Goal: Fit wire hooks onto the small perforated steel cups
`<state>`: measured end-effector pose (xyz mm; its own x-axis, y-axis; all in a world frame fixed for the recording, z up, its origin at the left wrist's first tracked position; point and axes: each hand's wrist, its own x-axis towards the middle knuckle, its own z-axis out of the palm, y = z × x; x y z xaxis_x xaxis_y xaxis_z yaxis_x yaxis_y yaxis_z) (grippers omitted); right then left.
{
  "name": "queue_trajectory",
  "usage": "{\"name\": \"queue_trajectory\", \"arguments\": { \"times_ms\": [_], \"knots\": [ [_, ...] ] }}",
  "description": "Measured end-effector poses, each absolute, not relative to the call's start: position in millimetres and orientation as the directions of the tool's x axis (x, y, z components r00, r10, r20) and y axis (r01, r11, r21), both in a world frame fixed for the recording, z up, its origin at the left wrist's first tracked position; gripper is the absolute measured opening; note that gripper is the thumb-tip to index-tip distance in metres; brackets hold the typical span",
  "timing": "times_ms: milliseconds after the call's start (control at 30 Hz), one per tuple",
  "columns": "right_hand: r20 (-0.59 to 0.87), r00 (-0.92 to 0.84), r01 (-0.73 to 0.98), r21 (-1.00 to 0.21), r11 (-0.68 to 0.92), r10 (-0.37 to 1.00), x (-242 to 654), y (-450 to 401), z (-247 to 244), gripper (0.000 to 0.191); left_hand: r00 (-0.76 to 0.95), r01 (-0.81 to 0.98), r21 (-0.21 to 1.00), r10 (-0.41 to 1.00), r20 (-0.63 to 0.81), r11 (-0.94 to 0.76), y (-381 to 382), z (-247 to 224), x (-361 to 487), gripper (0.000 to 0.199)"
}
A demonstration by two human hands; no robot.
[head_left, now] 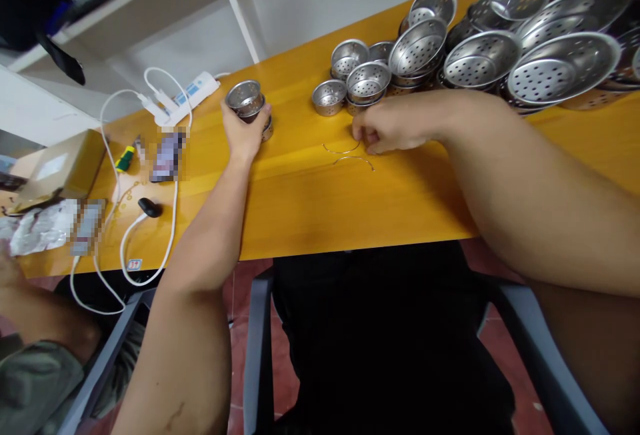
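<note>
My left hand (245, 130) is wrapped round a small stack of perforated metal cups (245, 96) on the wooden table, left of the middle. Over the table to the right, my right hand (375, 130) is closed, its fingertips pinched at the end of a thin curved wire (341, 151). A second curved wire (354, 159) lies just in front of the first. Small metal cups (329, 97) stand right behind my right hand, some of them stacked.
Larger perforated metal bowls (565, 68) crowd the back right. At the left are a power strip (193, 96) with white cables, a green and yellow object (125, 158), a black mouse-like object (149, 207) and a cardboard box (70, 165). Another person's arm (45, 308) shows at lower left.
</note>
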<state>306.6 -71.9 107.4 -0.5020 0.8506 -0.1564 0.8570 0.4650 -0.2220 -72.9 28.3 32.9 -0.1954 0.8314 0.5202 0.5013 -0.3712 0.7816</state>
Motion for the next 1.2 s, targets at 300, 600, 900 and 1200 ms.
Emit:
{"name": "queue_trajectory", "arguments": {
  "times_ms": [300, 600, 900, 1200],
  "knots": [
    [-0.094, -0.660, 0.737, -0.273, 0.618, 0.745, 276, -64, 101, 0.036, -0.210, 0.437, 0.809, 0.830, 0.517, -0.394, 38, 25, -80, 0.089],
    [-0.174, -0.653, 0.755, -0.222, 0.617, 0.737, 256, -80, 109, 0.019, -0.223, 0.502, 0.780, 0.816, 0.533, -0.372, 41, 29, -80, 0.108],
    [-0.310, -0.533, 0.843, -0.113, 0.526, 0.787, 235, -106, 132, 0.019, -0.222, 0.548, 0.756, 0.810, 0.543, -0.357, 22, 43, -65, 0.096],
    [-0.287, -0.484, 0.868, -0.037, 0.496, 0.826, 233, -115, 138, 0.019, -0.081, 0.697, 0.637, 0.846, 0.527, -0.330, 21, 45, -65, 0.116]
  ]
}}
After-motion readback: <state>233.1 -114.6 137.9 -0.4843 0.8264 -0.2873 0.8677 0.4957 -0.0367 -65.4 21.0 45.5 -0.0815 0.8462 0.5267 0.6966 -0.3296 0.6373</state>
